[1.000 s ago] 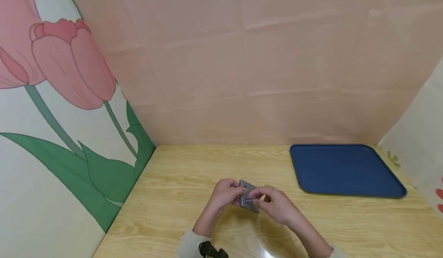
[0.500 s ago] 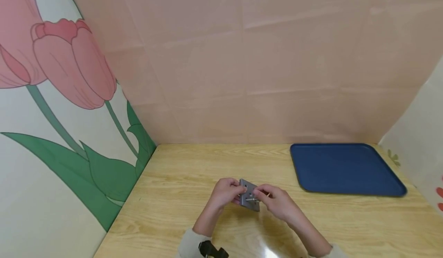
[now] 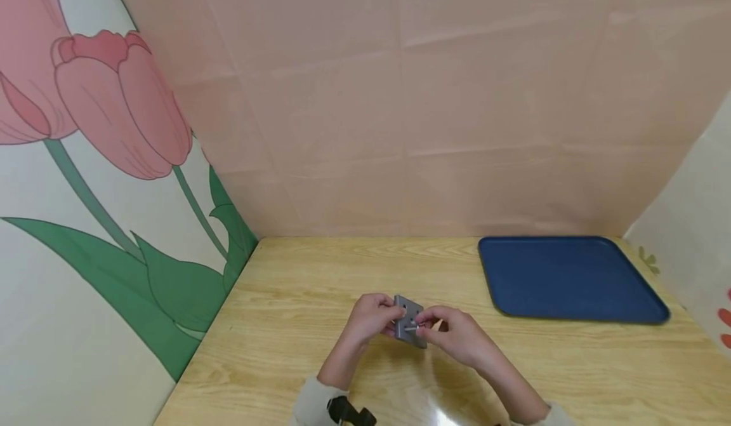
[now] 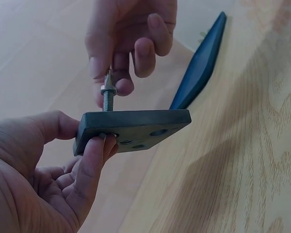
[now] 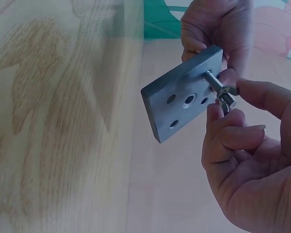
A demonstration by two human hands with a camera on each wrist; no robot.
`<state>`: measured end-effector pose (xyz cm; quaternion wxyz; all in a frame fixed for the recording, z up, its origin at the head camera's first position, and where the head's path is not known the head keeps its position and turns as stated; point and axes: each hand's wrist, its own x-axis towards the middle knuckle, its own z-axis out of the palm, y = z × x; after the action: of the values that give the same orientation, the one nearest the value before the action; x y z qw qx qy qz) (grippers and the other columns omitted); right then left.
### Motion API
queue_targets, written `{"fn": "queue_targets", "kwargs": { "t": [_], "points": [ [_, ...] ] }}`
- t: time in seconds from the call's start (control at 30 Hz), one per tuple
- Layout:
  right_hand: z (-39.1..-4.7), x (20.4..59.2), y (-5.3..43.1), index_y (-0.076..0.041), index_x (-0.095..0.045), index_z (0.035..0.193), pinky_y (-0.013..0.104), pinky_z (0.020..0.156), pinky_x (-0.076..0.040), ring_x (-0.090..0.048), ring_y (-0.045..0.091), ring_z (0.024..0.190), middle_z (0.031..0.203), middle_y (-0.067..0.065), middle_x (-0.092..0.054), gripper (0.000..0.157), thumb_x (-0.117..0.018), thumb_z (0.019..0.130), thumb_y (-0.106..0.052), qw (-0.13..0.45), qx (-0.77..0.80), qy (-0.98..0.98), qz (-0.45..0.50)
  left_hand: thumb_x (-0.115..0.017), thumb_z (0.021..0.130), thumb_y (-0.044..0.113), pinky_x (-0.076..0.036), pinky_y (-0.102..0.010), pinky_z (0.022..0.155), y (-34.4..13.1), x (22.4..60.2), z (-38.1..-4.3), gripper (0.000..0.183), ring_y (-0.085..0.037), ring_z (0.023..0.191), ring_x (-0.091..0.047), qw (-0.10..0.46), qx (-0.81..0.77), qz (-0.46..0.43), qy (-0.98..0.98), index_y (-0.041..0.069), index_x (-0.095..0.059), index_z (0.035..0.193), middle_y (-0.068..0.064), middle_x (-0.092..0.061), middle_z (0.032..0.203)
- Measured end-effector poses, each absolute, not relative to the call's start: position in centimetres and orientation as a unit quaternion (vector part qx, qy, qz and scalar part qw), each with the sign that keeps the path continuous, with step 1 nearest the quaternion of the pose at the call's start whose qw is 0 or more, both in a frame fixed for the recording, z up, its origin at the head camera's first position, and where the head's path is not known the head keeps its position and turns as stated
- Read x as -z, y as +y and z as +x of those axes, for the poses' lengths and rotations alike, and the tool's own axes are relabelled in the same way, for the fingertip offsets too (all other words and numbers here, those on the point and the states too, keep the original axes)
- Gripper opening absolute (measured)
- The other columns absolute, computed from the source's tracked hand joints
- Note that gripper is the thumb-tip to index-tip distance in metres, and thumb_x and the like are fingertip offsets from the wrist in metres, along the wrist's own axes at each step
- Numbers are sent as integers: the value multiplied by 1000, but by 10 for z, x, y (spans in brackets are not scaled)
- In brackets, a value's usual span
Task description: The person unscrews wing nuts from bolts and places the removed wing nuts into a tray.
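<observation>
A grey metal plate (image 5: 179,99) with several holes is held up above the table. My left hand (image 3: 372,317) grips one end, thumb on one side and fingers on the other, as the left wrist view shows. A threaded bolt (image 5: 213,81) stands out from the plate's face. On the bolt, apart from the plate, sits a wing nut (image 5: 227,93). My right hand (image 3: 455,336) pinches the wing nut between thumb and index finger. The left fingertips partly cover the plate's other face where the bolt passes.
A blue tray (image 3: 571,280) lies at the back right of the wooden table (image 3: 297,286). Behind the table hangs a pinkish-beige sheet (image 3: 342,108). At the left stands a panel with painted tulips (image 3: 122,105).
Half a second ago, my right fingers were raised and more of the bolt showed; now they are lower, round the wing nut. My left hand and the plate have hardly moved.
</observation>
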<state>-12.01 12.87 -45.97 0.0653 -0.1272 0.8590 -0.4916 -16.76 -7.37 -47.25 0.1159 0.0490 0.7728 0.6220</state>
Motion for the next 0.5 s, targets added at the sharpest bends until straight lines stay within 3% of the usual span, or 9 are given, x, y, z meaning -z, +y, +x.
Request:
{"fn": "queue_targets", "kwargs": {
  "t": [0.3, 0.5],
  "points": [
    [-119, 459, 127, -11, -71, 108, 24, 53, -45, -53, 14, 68, 99, 5, -63, 18, -72, 90, -8, 55, 496, 854, -147, -76, 84, 12, -60, -30, 54, -73, 474, -169, 17, -16, 62, -68, 116, -623, 48, 772, -2, -70, 90, -9, -72, 78],
    [-118, 456, 127, -13, -72, 111, 26, 56, -44, -52, 17, 73, 103, 5, -66, 15, -66, 97, -12, 51, 507, 850, -130, -76, 84, 12, -60, -30, 55, -73, 474, -169, 17, -16, 62, -68, 116, -621, 44, 774, -2, -70, 91, -8, -72, 78]
  ]
}}
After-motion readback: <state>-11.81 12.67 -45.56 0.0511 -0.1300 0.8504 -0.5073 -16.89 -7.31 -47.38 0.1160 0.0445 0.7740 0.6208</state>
